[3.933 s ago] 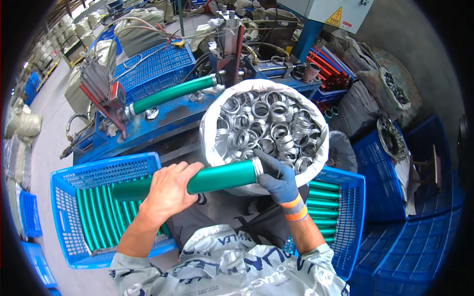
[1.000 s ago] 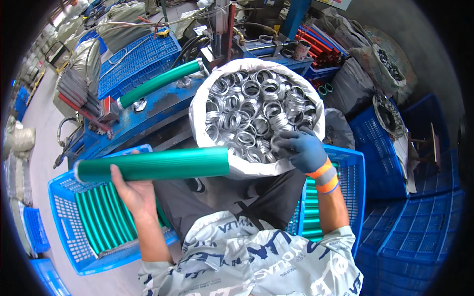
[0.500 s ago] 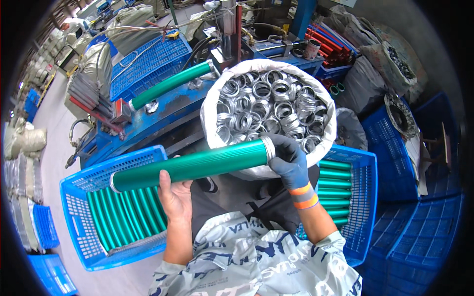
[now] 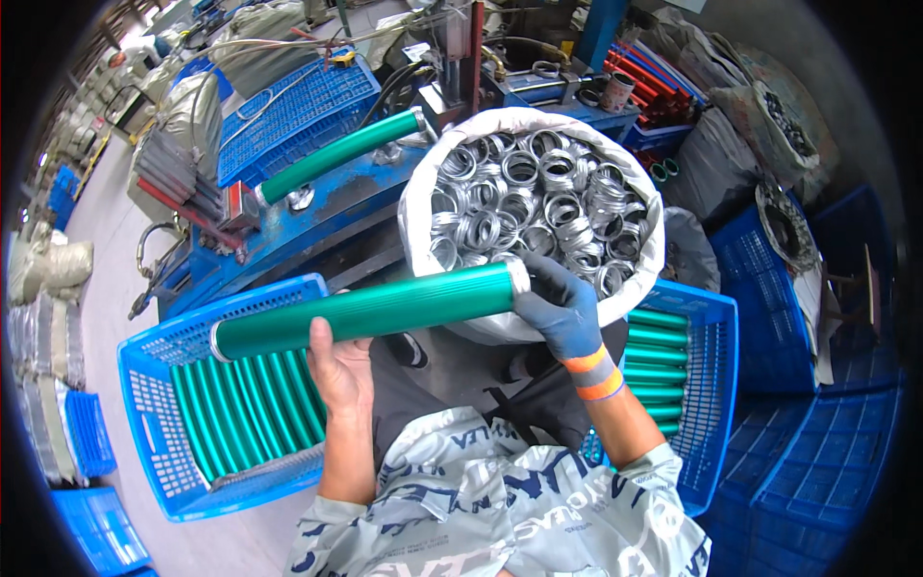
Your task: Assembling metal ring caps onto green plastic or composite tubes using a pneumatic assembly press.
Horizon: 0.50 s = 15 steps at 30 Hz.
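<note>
long green corrugated plastic tube held crosswise, bare left hand clasped under mid-length, gloved right hand closed on its metal-ringed right end.

Bright, even daylight, soft shadows, sharp centre, strong fisheye bending and a black vignette at the rim.

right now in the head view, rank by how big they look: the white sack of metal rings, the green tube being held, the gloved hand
1. white sack of metal rings
2. green tube
3. gloved right hand
</note>
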Available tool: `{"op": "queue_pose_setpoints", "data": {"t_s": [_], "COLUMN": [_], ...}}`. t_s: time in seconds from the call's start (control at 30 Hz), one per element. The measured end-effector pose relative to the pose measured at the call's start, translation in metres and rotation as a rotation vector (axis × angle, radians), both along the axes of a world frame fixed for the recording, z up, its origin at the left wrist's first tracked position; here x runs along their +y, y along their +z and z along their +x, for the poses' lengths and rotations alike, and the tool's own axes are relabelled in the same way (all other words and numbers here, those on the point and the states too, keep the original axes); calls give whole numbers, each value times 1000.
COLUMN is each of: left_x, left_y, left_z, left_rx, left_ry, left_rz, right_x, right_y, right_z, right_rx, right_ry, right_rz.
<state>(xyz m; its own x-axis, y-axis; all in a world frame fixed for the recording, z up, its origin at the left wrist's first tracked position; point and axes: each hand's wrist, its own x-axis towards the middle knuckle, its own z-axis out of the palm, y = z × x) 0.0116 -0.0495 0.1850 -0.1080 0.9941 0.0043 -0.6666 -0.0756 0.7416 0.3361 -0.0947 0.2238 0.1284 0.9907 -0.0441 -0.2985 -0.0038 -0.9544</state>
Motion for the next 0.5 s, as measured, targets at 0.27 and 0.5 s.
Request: {"op": "queue_pose_setpoints", "data": {"t_s": [0.27, 0.5], "left_x": [26, 37], "left_y": [-32, -34], "left_z": [-56, -121], "left_rx": [-283, -322], "left_ry": [15, 109], "left_rz": [-149, -117], "right_x": [117, 365], "right_y": [48, 39], "right_z": [22, -85], "right_rx": [-305, -702], "right_ry": [115, 279], "right_rz": [216, 343]}}
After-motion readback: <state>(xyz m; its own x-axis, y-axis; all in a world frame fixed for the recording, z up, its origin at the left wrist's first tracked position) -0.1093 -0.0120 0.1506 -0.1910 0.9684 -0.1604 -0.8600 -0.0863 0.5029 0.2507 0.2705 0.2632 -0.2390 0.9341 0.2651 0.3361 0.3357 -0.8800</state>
